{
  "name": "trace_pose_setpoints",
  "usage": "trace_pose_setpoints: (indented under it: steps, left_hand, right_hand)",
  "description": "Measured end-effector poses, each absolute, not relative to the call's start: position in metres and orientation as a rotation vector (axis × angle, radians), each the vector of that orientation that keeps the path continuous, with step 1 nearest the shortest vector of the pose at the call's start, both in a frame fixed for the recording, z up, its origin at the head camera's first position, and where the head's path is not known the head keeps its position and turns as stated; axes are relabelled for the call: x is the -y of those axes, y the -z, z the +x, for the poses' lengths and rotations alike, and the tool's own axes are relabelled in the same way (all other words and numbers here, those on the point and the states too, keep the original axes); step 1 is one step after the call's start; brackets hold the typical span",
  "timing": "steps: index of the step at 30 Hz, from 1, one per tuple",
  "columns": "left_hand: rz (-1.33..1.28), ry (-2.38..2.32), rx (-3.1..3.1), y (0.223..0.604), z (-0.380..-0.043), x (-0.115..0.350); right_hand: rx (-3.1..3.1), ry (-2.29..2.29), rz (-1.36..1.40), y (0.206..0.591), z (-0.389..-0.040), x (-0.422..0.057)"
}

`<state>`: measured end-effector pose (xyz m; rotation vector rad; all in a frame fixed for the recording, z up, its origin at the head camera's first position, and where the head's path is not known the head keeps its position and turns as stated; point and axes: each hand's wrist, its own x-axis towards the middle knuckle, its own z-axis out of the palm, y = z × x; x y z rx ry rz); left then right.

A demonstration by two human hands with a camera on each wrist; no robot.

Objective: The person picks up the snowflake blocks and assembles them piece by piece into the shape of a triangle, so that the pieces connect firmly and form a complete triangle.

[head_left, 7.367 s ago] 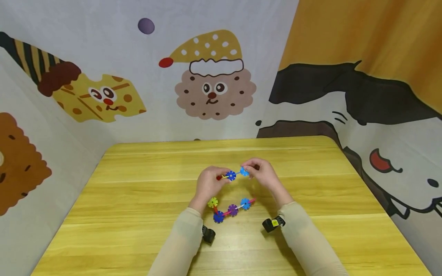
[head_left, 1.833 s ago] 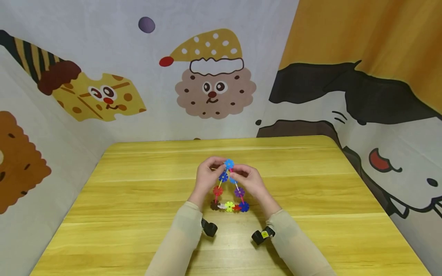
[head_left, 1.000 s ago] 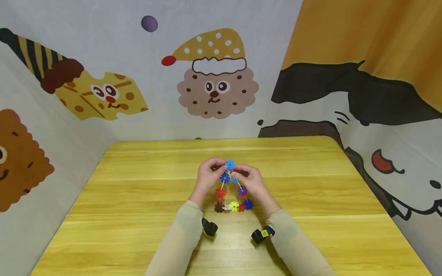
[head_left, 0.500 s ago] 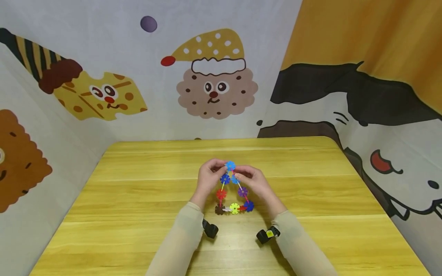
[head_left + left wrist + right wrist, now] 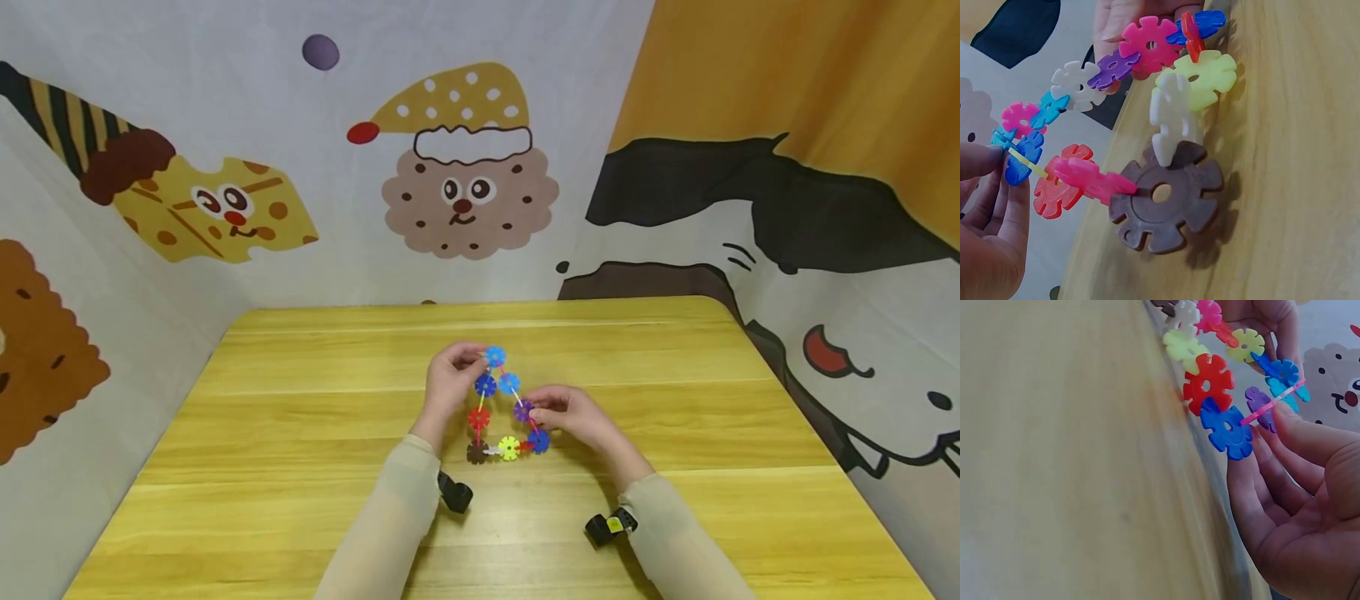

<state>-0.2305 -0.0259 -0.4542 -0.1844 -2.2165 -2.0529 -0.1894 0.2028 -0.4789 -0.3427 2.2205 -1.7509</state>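
Interlocking plastic snowflake discs form a closed triangle, its red disc [image 5: 479,418] on the left side in the head view. My left hand [image 5: 450,382] pinches the light blue disc [image 5: 495,357] at the top corner. Partway down the right side, my right hand [image 5: 576,413] pinches around the purple disc [image 5: 522,410]. A brown disc [image 5: 1166,203] makes the lower left corner, near the tabletop in the left wrist view. At the lower right corner is a dark blue disc [image 5: 1227,428], just past my right fingers. A yellow disc [image 5: 509,448] sits mid-bottom.
The wooden table [image 5: 300,467] spreads out around both arms. Behind it hangs a cloth [image 5: 360,250] printed with cartoon figures. A black wrist camera [image 5: 454,493] is strapped to the left wrist, and another camera [image 5: 600,529] to the right.
Earlier the chain's ends were apart; by 1.8 s ago it was a triangle. Since half a second ago, my right hand has slid from near the top down to the purple disc. My left stays.
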Motion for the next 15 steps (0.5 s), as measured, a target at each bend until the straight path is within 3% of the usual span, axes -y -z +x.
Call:
trace_pose_setpoints:
  steps: [15]
  left_hand:
    - [-0.111, 2.081, 2.256, 0.4597, -0.2332, 0.0232]
  right_hand:
    - [-2.233, 1.772, -0.26, 0.4811, -0.1871, -0.1967]
